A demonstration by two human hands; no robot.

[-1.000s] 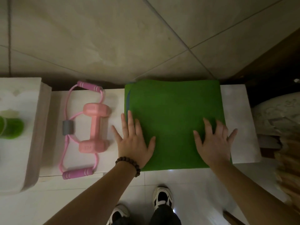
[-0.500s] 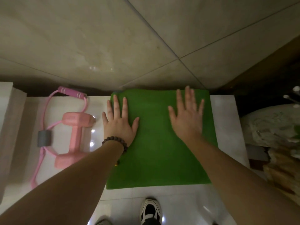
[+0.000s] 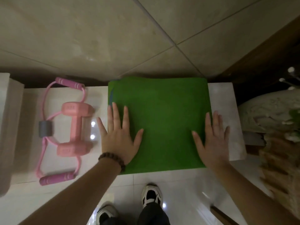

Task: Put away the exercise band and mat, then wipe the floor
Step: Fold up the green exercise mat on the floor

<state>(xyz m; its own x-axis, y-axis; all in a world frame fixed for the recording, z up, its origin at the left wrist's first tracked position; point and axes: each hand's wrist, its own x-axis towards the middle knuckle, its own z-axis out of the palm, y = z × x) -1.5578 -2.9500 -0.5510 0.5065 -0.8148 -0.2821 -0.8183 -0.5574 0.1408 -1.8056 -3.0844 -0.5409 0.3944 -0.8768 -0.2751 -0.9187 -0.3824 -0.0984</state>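
We press both flat hands, left hand [image 3: 119, 137] and right hand [image 3: 212, 140], fingers spread apart, on the folded green mat [image 3: 162, 114], which looks soft, light and floppy, best gripped at its side edges.

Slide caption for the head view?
Both open hands, left hand and right hand, press the folded green mat flat beside a pink dumbbell.

Home interior, dim light. Glossy tiled floor [image 3: 178, 192], large beige tiles [image 3: 97, 38] behind a low white ledge [image 3: 224, 101]. Home-workout gear on the ledge: folded green mat [image 3: 162, 111], pink exercise band [image 3: 47, 127], pink dumbbell [image 3: 74, 130]. Wooden trim [image 3: 267, 54] at far right.
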